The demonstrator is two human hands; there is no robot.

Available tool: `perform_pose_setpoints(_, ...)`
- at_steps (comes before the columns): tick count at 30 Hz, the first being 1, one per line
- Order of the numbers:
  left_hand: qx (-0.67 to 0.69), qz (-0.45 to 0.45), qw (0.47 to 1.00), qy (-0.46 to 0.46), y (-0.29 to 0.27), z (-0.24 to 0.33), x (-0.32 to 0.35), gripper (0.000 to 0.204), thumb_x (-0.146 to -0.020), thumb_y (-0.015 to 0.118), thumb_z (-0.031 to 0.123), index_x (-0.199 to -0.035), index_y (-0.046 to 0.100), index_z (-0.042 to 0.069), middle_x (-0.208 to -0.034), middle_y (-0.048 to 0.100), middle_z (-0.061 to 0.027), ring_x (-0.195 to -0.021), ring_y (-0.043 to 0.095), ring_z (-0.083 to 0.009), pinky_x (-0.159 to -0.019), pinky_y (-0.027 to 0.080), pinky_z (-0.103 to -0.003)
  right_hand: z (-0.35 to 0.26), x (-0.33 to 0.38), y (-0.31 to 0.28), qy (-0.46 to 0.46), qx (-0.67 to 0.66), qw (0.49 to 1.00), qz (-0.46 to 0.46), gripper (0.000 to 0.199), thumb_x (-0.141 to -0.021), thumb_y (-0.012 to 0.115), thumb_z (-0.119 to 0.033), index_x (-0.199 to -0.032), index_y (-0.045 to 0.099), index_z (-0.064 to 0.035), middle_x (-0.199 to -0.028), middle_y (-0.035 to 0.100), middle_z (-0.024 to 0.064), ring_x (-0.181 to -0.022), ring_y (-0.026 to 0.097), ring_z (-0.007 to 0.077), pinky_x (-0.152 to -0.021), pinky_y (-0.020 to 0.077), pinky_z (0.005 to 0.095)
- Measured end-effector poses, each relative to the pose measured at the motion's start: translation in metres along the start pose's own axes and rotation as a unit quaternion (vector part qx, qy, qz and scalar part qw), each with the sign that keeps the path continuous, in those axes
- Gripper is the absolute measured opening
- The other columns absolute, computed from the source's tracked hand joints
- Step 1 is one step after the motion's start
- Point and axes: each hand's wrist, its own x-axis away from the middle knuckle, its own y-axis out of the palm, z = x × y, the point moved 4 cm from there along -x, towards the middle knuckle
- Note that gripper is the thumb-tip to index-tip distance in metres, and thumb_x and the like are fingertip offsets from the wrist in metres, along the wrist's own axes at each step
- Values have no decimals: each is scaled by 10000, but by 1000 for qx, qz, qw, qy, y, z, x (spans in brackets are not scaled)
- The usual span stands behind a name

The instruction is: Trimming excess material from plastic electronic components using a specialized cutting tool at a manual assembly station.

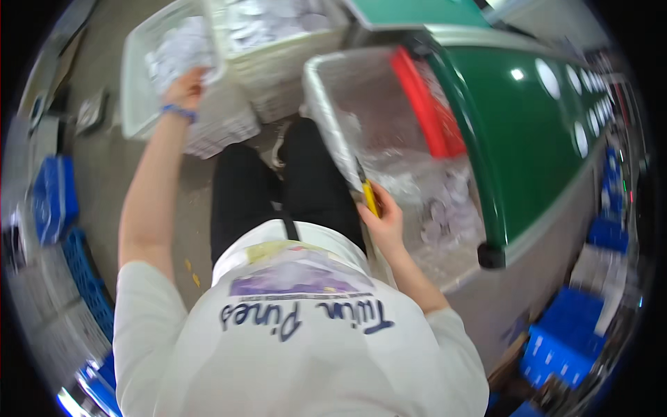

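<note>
My left hand (pixel 186 90), with a blue band at the wrist, reaches to the white bin (pixel 132 104) at the far left. It is at the edge of a heap of small white pieces (pixel 182 50) in that bin; motion blur hides whether its fingers hold one. My right hand (pixel 384 217) is closed round a yellow-handled cutter (pixel 369 197), whose dark tip points away from me. This hand is at the near side of a large, plastic-lined bin (pixel 323 104). Round, whitish translucent pieces (pixel 445 212) lie inside that bin, below and right of the cutter.
Another white bin (pixel 267 66), full of flat white pieces, stands beside the left one. A green conveyor belt (pixel 528 125) slopes over the lined bin, with a red flap (pixel 429 108) hanging at its end. Blue crates (pixel 564 337) stand at right; a blue container (pixel 55 199) is at left.
</note>
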Motion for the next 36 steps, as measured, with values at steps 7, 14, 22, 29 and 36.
perform_pose_setpoints(7, 51, -54, 969, -235, 19, -74, 93, 207, -868, 474, 118, -999, 580, -2, -894, 618, -94, -758, 559, -166, -638, 476, -243, 140, 49, -91, 50, 38, 952, 298, 512, -795, 587, -13, -1277, 414, 5, -1060, 539, 65, -982, 524, 147, -874, 410, 263)
perform_pose_setpoints(14, -109, -52, 935, -332, 27, -120, 161, 179, -842, 531, 126, -976, 598, 27, -836, 600, -40, -699, 535, -98, -576, 437, -190, 221, 39, -228, -11, 387, 818, 425, 376, -671, 623, -76, -1036, 572, -5, -887, 579, 144, -825, 555, 292, -748, 437, 377)
perform_pose_setpoints(22, -220, 88, 920, -312, -20, -89, 195, 210, -856, 559, 159, -1028, 627, 59, -753, 595, 27, -624, 509, -40, -524, 414, -160, 238, -66, -375, -28, 572, 760, 307, 347, -690, 612, -66, -1032, 567, -26, -789, 574, 136, -681, 557, 284, -629, 451, 400)
perform_pose_setpoints(29, -243, 167, 897, -329, -43, -71, 219, 206, -855, 587, 198, -999, 651, 66, -735, 584, 56, -619, 495, -22, -515, 399, -140, 283, -85, -360, 49, 666, 702, 248, 345, -700, 611, -59, -1039, 552, -33, -758, 558, 120, -634, 552, 259, -575, 450, 390)
perform_pose_setpoints(36, -277, 133, 895, -325, -6, -75, 205, 221, -860, 586, 205, -1022, 651, 69, -741, 577, 63, -619, 492, -16, -529, 394, -132, 303, -72, -352, 134, 624, 740, 214, 349, -711, 606, -50, -1052, 531, -44, -734, 541, 102, -594, 544, 230, -522, 443, 375)
